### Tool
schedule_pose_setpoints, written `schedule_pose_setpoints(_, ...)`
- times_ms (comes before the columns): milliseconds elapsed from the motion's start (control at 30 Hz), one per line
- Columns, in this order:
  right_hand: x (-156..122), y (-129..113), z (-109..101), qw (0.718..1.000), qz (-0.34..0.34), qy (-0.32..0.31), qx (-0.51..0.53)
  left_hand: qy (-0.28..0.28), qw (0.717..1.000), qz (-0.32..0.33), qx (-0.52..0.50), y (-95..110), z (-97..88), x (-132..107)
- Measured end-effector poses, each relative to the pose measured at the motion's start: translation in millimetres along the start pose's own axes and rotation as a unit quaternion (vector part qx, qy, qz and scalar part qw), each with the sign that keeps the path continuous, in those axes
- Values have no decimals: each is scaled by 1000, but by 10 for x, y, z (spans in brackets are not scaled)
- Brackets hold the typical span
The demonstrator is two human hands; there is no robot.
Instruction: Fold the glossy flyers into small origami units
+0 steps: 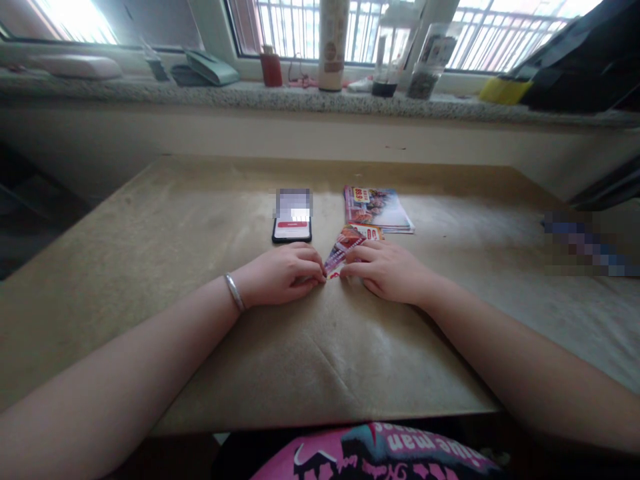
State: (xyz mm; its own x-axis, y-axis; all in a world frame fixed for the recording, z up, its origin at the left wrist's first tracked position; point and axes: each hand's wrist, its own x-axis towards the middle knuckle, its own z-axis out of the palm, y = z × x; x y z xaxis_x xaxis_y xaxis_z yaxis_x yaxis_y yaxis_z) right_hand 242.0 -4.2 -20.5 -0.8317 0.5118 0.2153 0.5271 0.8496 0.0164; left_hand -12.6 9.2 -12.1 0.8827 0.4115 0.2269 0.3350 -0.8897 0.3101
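Note:
A folded colourful paper flyer [345,247] lies on the brown paper-covered table [175,267], narrowing to a point toward me. My left hand [283,273], with a silver bracelet on the wrist, pinches the near tip of the folded paper with curled fingers. My right hand [385,267] presses its fingers down on the paper's right edge. Both hands meet at the tip.
A phone [292,223] with a lit screen lies just beyond my left hand. A stack of printed flyers [377,210] sits beyond my right hand. The windowsill [300,97] behind holds a tall bottle [333,43], a red cup [271,68] and other items.

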Motion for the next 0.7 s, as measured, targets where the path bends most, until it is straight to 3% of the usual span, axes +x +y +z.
schedule_pose_setpoints(700, -151, 90, -172, 999, 43, -27, 1, -16, 997, -1, 82, 56, 50, 4)
